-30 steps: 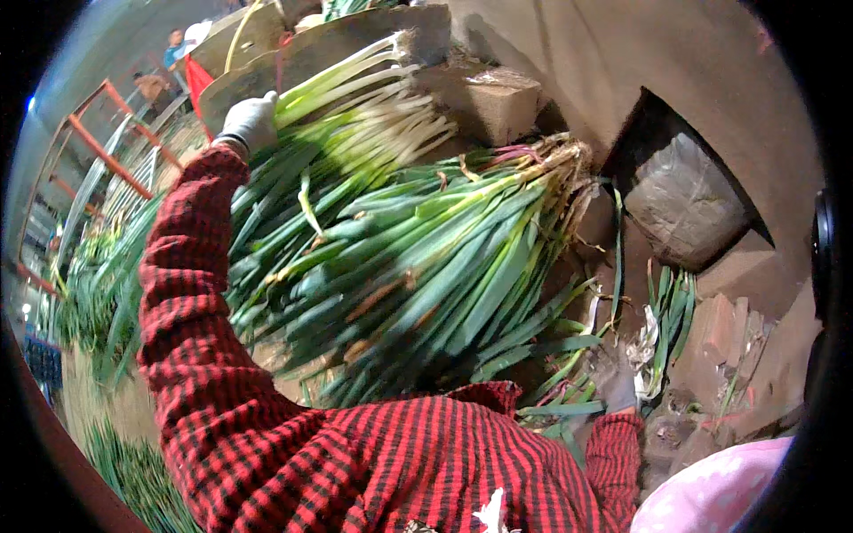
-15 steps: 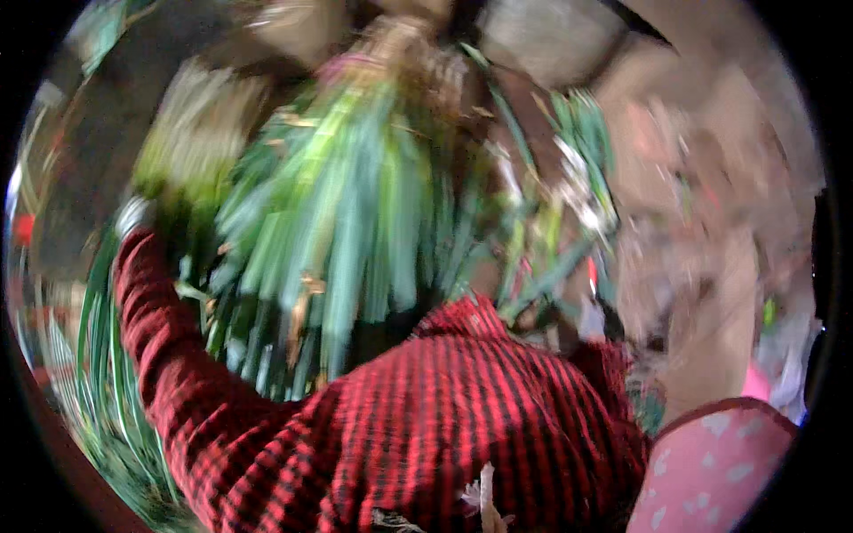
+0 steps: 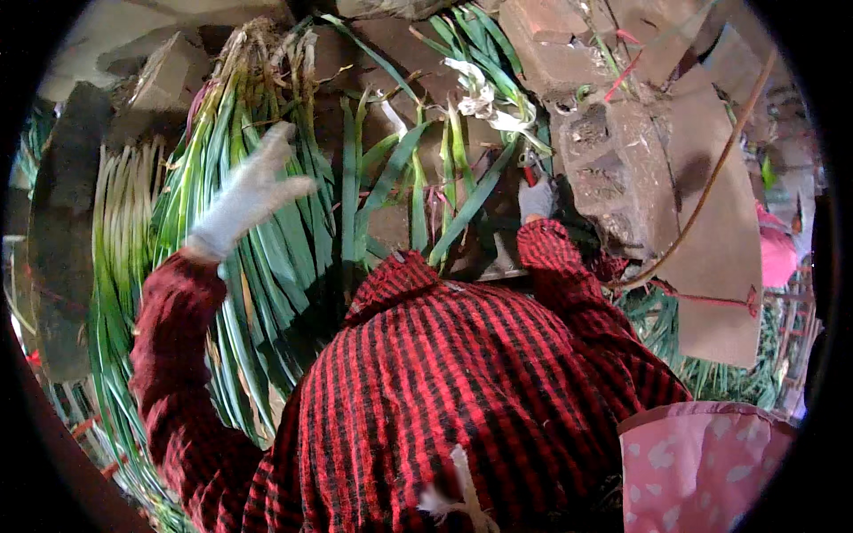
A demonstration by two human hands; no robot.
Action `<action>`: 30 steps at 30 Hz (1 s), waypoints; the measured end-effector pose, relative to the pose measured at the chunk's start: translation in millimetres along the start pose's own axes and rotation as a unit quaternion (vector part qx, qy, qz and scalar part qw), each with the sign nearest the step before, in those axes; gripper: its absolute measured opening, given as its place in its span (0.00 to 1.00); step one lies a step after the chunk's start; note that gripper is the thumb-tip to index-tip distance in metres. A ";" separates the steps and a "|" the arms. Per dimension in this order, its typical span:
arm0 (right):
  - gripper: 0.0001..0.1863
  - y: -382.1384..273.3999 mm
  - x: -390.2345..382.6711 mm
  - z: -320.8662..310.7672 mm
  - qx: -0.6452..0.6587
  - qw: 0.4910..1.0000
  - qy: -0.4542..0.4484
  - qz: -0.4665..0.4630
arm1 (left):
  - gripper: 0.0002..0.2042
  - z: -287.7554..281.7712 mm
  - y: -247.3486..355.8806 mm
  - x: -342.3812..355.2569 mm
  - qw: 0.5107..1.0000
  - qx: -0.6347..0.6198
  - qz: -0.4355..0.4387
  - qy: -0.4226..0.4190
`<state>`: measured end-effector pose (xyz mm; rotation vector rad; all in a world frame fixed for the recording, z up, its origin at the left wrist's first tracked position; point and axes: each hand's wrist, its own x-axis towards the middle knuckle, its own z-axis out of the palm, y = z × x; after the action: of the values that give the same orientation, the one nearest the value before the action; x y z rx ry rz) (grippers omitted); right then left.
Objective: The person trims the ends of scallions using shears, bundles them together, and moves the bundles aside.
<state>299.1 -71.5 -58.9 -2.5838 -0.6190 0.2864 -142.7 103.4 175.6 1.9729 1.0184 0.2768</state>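
Note:
My left hand (image 3: 247,188), in a pale glove and slightly blurred, has its fingers apart, empty, over a large bundle of green onions with brown, rooty ends (image 3: 280,262). Left of it lies a bundle of cleaner onions with pale stems (image 3: 120,195). My right hand (image 3: 538,197), in a grey glove, is closed on a red-handled tool (image 3: 530,173) at the right of some loose green leaves (image 3: 413,204); the tool's far end is small and hard to make out. White peelings on green stalks (image 3: 480,98) lie just above that hand.
Worn concrete blocks (image 3: 582,155) stand right of my right hand, with a flat board (image 3: 715,320), a brown cord (image 3: 702,204) and more greens (image 3: 729,377) beyond. A dark curved slab (image 3: 58,231) stands at far left. Pink spotted cloth (image 3: 702,462) fills the lower right corner.
The view has swung round. My left hand has left the pale-stemmed onions and moved right, over the rooty bundle, fingers spreading. My right hand and its tool show more clearly and higher up.

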 end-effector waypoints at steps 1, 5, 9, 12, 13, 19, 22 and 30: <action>0.35 6.8 2.9 -7.6 -0.074 0.996 -0.036 -0.021 | 0.47 31.6 -3.4 19.4 0.989 0.145 -0.007 -0.019; 0.31 71.1 12.7 13.0 -0.184 0.975 -0.056 -0.115 | 0.62 153.7 -44.4 96.2 0.957 0.208 -0.203 -0.002; 0.23 83.1 7.0 -14.7 0.013 0.974 -0.203 -0.098 | 0.62 246.5 -22.5 126.9 0.933 0.258 -0.246 0.055; 0.18 127.9 -14.1 -38.0 0.230 0.951 -0.203 -0.035 | 0.63 321.8 27.0 124.3 0.947 0.248 -0.205 -0.001; 0.19 150.3 -24.7 -41.0 0.250 0.957 -0.141 -0.040 | 0.62 346.9 46.5 120.5 0.950 0.250 -0.187 -0.007; 0.21 193.4 -51.7 -138.6 0.267 0.943 -0.199 -0.006 | 0.40 411.5 61.9 140.8 0.935 0.354 -0.012 0.000; 0.17 217.4 -65.8 -153.3 0.273 0.936 -0.221 0.009 | 0.29 397.4 37.8 192.7 0.948 0.301 0.069 0.075; 0.11 205.5 -63.9 -145.7 0.306 0.919 -0.246 -0.024 | 0.31 127.9 177.6 370.4 0.912 -0.177 0.233 0.287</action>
<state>363.9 -320.9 -25.8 -1.8850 -0.6309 0.9670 260.8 252.7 171.9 1.7989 0.7462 1.2762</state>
